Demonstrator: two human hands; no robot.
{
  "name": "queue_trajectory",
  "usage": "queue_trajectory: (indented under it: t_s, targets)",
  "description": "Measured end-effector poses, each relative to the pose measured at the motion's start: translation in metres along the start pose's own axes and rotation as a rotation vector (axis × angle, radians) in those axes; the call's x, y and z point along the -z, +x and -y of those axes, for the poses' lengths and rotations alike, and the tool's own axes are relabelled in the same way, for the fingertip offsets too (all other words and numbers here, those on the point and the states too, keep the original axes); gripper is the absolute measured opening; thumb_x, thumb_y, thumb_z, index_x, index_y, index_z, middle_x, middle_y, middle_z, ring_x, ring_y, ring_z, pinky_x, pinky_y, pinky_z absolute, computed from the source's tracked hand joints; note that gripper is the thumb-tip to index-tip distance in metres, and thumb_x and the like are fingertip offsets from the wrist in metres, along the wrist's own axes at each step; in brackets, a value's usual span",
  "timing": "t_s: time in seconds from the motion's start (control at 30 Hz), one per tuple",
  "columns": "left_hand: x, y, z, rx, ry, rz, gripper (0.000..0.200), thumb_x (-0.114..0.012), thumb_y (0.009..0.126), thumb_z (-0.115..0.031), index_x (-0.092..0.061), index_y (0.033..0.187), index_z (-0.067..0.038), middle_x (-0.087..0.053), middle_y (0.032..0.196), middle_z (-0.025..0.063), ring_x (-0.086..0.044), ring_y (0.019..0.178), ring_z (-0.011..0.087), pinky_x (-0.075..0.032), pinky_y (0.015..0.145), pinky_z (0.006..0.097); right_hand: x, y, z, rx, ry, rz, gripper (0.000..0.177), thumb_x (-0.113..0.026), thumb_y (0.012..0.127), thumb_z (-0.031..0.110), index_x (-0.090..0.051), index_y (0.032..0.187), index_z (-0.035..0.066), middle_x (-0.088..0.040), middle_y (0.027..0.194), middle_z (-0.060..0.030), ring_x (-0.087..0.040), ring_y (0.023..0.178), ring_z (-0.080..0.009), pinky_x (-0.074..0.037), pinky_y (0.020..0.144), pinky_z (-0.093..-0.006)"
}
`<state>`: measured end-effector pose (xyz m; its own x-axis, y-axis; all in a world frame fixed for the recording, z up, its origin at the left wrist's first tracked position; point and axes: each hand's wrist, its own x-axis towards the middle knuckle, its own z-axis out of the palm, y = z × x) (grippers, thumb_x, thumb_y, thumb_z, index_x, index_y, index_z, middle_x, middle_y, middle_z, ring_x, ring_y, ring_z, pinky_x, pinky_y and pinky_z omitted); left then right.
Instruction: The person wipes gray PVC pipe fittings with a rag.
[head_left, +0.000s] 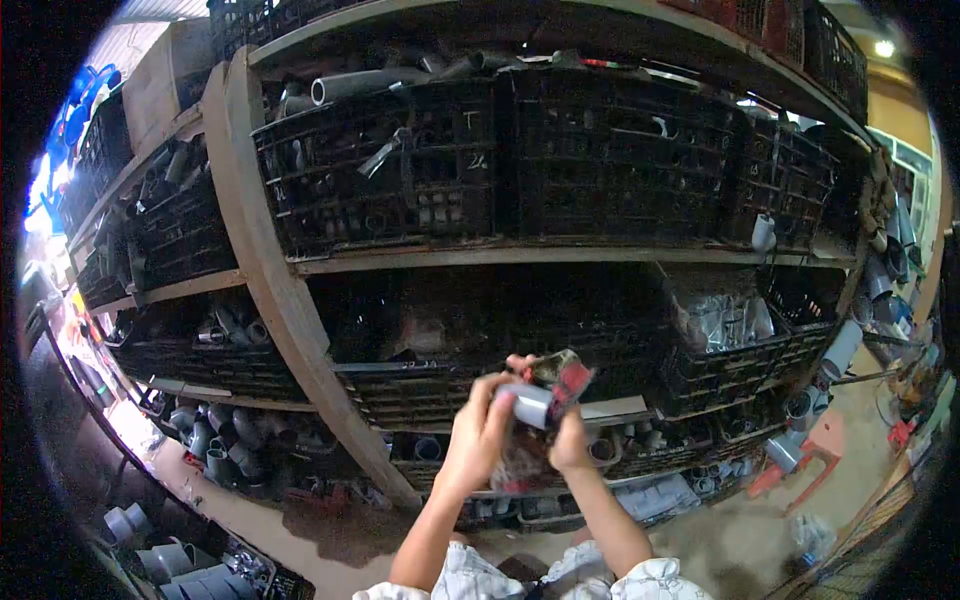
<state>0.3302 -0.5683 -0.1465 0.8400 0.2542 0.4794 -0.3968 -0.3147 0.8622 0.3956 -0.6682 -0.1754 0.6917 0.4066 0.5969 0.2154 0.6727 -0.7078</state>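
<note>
In the head view, a short grey pipe fitting (532, 405) is held in front of the shelves, at the middle of the view. My left hand (482, 425) has its fingers closed round the fitting's left side. My right hand (568, 440) is on the other side, closed against a dark and red item (572, 380) that touches the fitting. That item is blurred, and I cannot make out what it is. Below the hands hangs a blurred, see-through reddish shape (520, 465).
Wooden shelves (580, 258) hold black crates (380, 180) of pipe fittings. A lower crate (700, 375) contains clear plastic bags. Grey fittings (215, 440) lie low at the left. A red plastic stool (815, 455) stands on the floor at the right.
</note>
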Motion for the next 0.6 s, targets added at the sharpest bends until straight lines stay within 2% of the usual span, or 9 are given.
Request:
queue_trajectory:
  t_s: [0.1,0.13,0.17,0.23,0.3,0.4,0.5,0.57,0.6]
  targets:
    - [-0.005,0.020,0.033,0.020,-0.127,-0.120,0.025,-0.044,0.086,-0.022,-0.048,0.101,-0.002,-0.053,0.069,0.0063,-0.043,0.059,0.0081,-0.037,0.052,0.0220,-0.006,-0.009,-0.024,0.319,-0.411,-0.118,0.051,-0.036,0.088,0.031,-0.025,0.126,-0.001,-0.029,0.128,-0.0132,-0.032,0.117,-0.0195,-0.024,0.097,-0.0336]
    - [-0.005,0.017,0.028,0.092,-0.147,-0.092,0.024,-0.048,0.085,-0.021,-0.050,0.099,-0.001,-0.054,0.067,0.0053,-0.043,0.057,0.0069,-0.035,0.050,0.0204,-0.006,-0.011,-0.025,0.304,-0.359,-0.144,0.051,-0.035,0.088,0.030,-0.022,0.126,-0.001,-0.028,0.129,-0.0134,-0.032,0.117,-0.0198,-0.025,0.097,-0.0336]
    - [-0.005,0.017,0.030,-0.017,-0.096,-0.095,0.025,-0.053,0.082,-0.019,-0.053,0.098,0.000,-0.054,0.065,0.0048,-0.045,0.057,0.0058,-0.038,0.051,0.0207,-0.006,-0.011,-0.025,0.293,-0.306,-0.169,0.051,-0.034,0.089,0.030,-0.020,0.127,-0.001,-0.027,0.130,-0.0136,-0.033,0.116,-0.0200,-0.025,0.097,-0.0336]
    - [0.002,0.010,0.015,0.024,-0.033,-0.021,0.023,-0.055,0.081,-0.016,-0.057,0.097,0.000,-0.054,0.067,0.0004,-0.039,0.055,0.0026,-0.032,0.046,0.0197,0.009,-0.006,-0.015,0.192,-0.136,-0.090,0.038,-0.031,0.090,0.020,-0.033,0.121,-0.001,-0.037,0.124,-0.0137,-0.041,0.111,-0.0207,-0.029,0.095,-0.0337]
    - [0.006,0.015,0.027,-0.397,0.150,-0.081,0.016,-0.057,0.078,-0.011,-0.059,0.086,0.002,-0.054,0.063,0.0080,-0.049,0.055,0.0131,-0.039,0.049,0.0275,0.015,-0.003,-0.001,0.132,-0.190,0.024,0.034,-0.032,0.089,0.018,-0.041,0.115,-0.002,-0.047,0.116,-0.0126,-0.045,0.106,-0.0202,-0.030,0.094,-0.0328]
    - [0.016,0.009,0.017,-0.508,0.395,0.157,0.016,-0.055,0.077,-0.005,-0.050,0.065,0.004,-0.049,0.060,0.0146,-0.050,0.053,0.0260,-0.040,0.049,0.0318,0.029,0.010,-0.002,-0.198,-0.517,0.233,0.033,-0.034,0.089,0.018,-0.044,0.114,0.000,-0.051,0.109,-0.0096,-0.047,0.099,-0.0153,-0.034,0.088,-0.0263]
    - [0.007,0.005,0.024,-0.471,0.272,-0.084,0.016,-0.054,0.078,-0.006,-0.052,0.066,0.004,-0.048,0.058,0.0146,-0.047,0.048,0.0258,-0.037,0.045,0.0323,0.016,0.004,-0.012,-0.422,-0.330,0.124,0.034,-0.033,0.090,0.019,-0.043,0.115,0.000,-0.051,0.110,-0.0093,-0.046,0.100,-0.0159,-0.033,0.088,-0.0268]
    - [0.004,0.010,0.039,-0.396,0.233,-0.307,0.025,-0.051,0.081,-0.007,-0.047,0.060,0.005,-0.039,0.049,0.0118,-0.037,0.041,0.0164,-0.028,0.041,0.0288,-0.006,-0.006,-0.005,-0.436,-0.376,-0.032,0.034,-0.034,0.090,0.019,-0.042,0.117,-0.001,-0.050,0.112,-0.0099,-0.044,0.104,-0.0158,-0.031,0.090,-0.0273]
    - [0.004,0.014,0.051,-0.336,0.147,-0.363,0.026,-0.050,0.082,-0.008,-0.047,0.060,0.004,-0.039,0.048,0.0104,-0.037,0.042,0.0138,-0.028,0.040,0.0281,-0.003,-0.013,-0.025,-0.168,-0.403,-0.002,0.035,-0.035,0.089,0.016,-0.039,0.119,-0.001,-0.045,0.118,-0.0140,-0.040,0.111,-0.0198,-0.029,0.094,-0.0296]
